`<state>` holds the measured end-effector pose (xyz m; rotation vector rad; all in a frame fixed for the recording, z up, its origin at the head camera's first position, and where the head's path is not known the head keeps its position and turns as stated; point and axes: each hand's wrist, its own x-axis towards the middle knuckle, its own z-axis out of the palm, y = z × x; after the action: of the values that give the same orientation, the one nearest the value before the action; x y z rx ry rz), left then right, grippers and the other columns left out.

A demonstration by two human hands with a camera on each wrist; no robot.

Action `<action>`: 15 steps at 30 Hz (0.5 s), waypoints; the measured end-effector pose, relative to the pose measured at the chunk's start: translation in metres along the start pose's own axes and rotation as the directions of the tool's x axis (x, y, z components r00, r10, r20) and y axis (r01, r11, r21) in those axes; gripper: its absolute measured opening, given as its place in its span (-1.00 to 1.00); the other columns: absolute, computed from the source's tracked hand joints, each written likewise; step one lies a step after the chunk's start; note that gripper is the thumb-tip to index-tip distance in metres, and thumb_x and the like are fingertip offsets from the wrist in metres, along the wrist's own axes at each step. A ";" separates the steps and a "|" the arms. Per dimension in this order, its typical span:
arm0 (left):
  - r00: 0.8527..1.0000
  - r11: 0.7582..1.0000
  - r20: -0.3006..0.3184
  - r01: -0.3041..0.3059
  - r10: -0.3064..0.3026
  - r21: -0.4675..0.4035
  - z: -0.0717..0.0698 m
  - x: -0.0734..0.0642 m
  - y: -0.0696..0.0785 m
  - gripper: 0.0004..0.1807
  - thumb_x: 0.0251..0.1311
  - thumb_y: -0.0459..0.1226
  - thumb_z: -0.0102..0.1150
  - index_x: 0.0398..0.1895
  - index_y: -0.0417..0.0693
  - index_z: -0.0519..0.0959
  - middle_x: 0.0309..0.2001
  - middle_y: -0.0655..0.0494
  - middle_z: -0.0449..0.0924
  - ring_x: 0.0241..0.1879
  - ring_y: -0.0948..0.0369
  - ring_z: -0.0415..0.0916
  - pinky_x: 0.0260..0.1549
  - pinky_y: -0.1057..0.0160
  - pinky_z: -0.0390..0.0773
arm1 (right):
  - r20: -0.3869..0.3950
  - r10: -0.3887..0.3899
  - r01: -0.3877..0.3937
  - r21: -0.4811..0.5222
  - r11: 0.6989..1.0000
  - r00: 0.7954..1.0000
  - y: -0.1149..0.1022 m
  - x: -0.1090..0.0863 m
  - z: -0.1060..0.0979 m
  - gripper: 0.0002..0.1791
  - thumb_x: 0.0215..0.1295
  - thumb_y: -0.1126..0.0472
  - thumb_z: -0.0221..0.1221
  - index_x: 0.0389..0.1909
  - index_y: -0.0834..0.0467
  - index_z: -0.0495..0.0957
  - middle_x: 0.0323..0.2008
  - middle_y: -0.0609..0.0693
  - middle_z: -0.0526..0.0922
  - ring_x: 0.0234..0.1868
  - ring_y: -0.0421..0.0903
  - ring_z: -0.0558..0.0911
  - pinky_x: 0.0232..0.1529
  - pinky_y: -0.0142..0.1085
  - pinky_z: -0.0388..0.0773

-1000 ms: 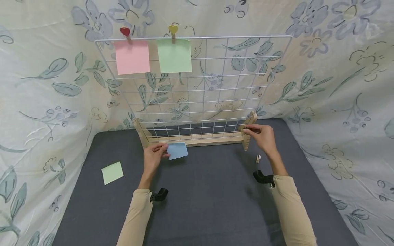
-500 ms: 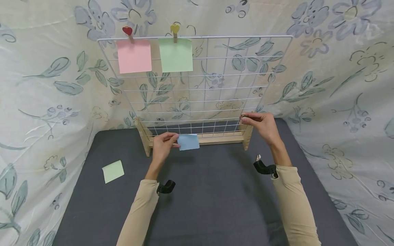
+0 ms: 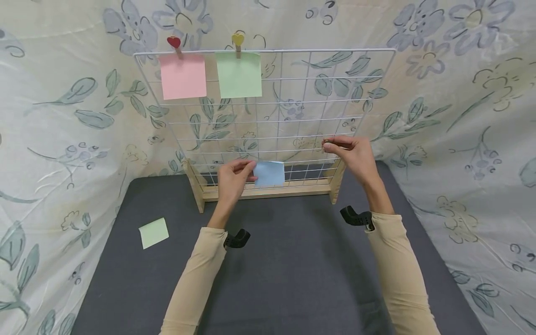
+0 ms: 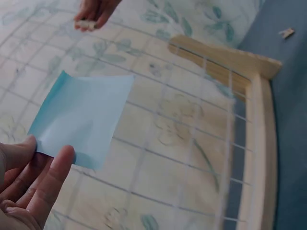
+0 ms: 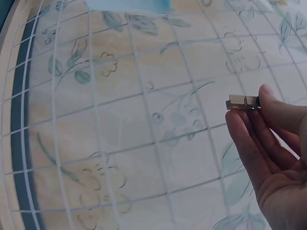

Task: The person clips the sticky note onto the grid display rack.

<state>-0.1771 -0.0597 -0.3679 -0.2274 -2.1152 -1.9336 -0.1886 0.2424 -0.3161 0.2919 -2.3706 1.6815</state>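
A blue paper note [image 3: 270, 173] is pinched at its left edge by my left hand [image 3: 232, 182], in front of the lower part of a white wire grid [image 3: 289, 122]. In the left wrist view the note [image 4: 84, 120] curves slightly between thumb and fingers. My right hand [image 3: 355, 157] pinches a small wooden clothespin [image 5: 243, 102] between thumb and fingertips, in front of the grid's lower right. At the grid's top left hang a pink note [image 3: 183, 77] under a red heart clothespin [image 3: 174, 44] and a green note [image 3: 239, 75] under a yellow heart clothespin [image 3: 238, 43].
The grid stands in a wooden base [image 3: 284, 190] at the back of the dark table [image 3: 289, 270]. A light green note [image 3: 153, 233] lies on the left. Another clothespin [image 4: 287, 32] lies beyond the base's right end. Floral cloth [image 3: 465, 153] hangs behind and at the sides.
My left hand has carried the blue note up and to the right, from over the table to in front of the grid. My right hand has risen and moved slightly left with its clothespin.
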 end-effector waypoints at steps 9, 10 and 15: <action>0.998 0.998 0.008 -0.056 0.055 0.015 0.014 0.012 0.040 -0.78 0.27 -0.41 0.23 -0.12 -0.46 0.65 -0.21 -0.33 0.67 -0.38 -0.21 0.67 -0.29 -0.04 0.71 | -0.021 -0.070 0.069 -0.039 0.997 0.997 -0.030 0.013 0.004 -0.68 0.25 0.15 0.34 -0.06 0.25 0.70 -0.26 -0.19 0.74 -0.18 -0.25 0.66 -0.03 -0.41 0.57; 0.998 0.998 0.005 -0.063 0.063 0.020 0.016 0.013 0.045 -0.78 0.28 -0.42 0.22 -0.12 -0.48 0.64 -0.21 -0.34 0.67 -0.38 -0.22 0.66 -0.29 -0.04 0.71 | -0.021 -0.073 0.072 -0.046 0.996 0.997 -0.033 0.014 0.004 -0.69 0.25 0.16 0.34 -0.05 0.25 0.70 -0.26 -0.18 0.74 -0.19 -0.26 0.66 -0.03 -0.41 0.58; 0.994 0.994 -0.010 -0.112 0.112 0.018 0.021 0.021 0.064 -0.78 0.27 -0.40 0.24 -0.12 -0.43 0.66 -0.22 -0.30 0.68 -0.41 -0.16 0.67 -0.35 0.14 0.74 | -0.041 -0.096 0.091 -0.106 0.990 0.995 -0.044 0.018 0.002 -0.71 0.27 0.20 0.32 -0.05 0.26 0.69 -0.22 -0.06 0.76 -0.22 -0.33 0.67 0.02 -0.38 0.61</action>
<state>-0.1806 -0.0337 -0.3020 -0.3238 -2.0646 -1.8478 -0.1936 0.2258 -0.2721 0.3376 -2.3621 1.5020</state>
